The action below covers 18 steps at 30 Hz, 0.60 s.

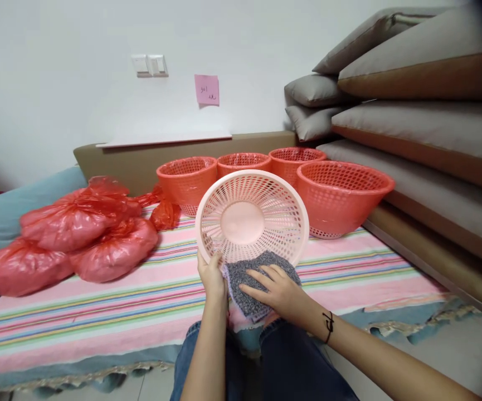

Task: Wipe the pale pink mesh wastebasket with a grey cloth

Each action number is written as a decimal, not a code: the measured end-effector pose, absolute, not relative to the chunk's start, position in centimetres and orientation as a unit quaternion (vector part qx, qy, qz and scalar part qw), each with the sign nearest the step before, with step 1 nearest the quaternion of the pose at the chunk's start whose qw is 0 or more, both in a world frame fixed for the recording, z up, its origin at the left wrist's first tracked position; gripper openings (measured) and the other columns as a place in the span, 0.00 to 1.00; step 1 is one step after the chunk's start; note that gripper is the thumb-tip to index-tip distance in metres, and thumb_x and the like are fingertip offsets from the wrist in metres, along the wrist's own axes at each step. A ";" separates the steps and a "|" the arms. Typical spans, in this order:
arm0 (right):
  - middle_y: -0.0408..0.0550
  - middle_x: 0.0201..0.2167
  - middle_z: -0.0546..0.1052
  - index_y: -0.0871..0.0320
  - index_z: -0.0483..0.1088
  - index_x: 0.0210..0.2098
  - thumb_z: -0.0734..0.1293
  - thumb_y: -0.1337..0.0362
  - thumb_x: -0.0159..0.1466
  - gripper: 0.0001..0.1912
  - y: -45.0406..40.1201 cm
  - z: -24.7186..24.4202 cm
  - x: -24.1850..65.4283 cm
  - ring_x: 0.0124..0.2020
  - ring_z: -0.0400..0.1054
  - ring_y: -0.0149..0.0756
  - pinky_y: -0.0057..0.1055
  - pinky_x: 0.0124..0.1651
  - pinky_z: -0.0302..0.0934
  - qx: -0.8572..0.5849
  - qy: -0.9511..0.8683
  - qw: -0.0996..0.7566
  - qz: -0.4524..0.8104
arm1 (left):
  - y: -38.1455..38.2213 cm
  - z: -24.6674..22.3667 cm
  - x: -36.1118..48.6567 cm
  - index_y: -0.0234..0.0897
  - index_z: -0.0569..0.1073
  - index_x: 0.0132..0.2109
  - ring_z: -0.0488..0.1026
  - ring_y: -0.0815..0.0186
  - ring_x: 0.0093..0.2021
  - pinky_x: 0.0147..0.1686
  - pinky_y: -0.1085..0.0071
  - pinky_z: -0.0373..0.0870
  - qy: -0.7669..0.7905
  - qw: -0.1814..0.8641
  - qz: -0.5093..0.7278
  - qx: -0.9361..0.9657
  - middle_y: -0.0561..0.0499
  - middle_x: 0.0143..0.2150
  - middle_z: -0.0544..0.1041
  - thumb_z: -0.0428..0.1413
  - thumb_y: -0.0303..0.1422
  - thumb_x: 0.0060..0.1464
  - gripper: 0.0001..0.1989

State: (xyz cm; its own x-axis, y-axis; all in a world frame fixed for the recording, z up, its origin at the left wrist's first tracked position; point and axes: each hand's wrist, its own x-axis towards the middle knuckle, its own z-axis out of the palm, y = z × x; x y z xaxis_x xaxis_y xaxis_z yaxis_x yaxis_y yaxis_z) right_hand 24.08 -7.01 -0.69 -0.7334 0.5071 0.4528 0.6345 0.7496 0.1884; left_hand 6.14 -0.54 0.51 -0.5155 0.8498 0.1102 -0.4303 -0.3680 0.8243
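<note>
A pale pink plastic colander basket (243, 223) is tilted up toward me above the striped cloth. My left hand (212, 275) grips its lower left rim, thumb on the inner side. Over the lower rim lies a grey cleaning cloth (247, 298) with a lilac edge. My right hand (276, 292) presses on this cloth with its fingers spread, holding it against the basket; the cloth's underside and part of the rim are hidden.
Several red plastic baskets (341, 195) stand behind the pink one. Knotted red plastic bags (77, 223) are heaped at the left on the striped cloth (111, 317). Stacked grey and brown cushions (424, 128) rise on the right. A pink note (207, 90) sticks to the wall.
</note>
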 end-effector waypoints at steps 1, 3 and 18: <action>0.54 0.62 0.71 0.47 0.64 0.64 0.62 0.77 0.63 0.33 -7.4 -0.6 24.4 0.56 0.68 0.50 0.51 0.57 0.63 -0.319 -0.922 0.170 -0.137 | -0.4 0.3 6.0 0.41 0.73 0.58 0.70 0.56 0.62 0.61 0.63 0.66 0.377 0.411 0.779 0.287 0.45 0.62 0.74 0.59 0.24 0.41 0.33; 0.53 0.64 0.70 0.49 0.62 0.66 0.61 0.81 0.56 0.41 -8.2 -0.3 25.5 0.60 0.66 0.48 0.49 0.60 0.63 -0.352 -0.925 0.129 -0.063 | -0.1 0.0 5.6 0.41 0.74 0.57 0.68 0.55 0.64 0.63 0.62 0.63 0.358 0.414 0.771 0.325 0.44 0.64 0.72 0.58 0.23 0.40 0.33; 0.53 0.55 0.78 0.57 0.71 0.57 0.61 0.70 0.62 0.23 2.4 4.2 25.9 0.56 0.72 0.44 0.40 0.59 0.65 -0.482 -0.757 0.399 0.188 | -0.1 -1.1 5.4 0.39 0.76 0.57 0.68 0.53 0.64 0.64 0.62 0.63 0.337 0.428 0.776 0.317 0.45 0.63 0.74 0.59 0.23 0.38 0.34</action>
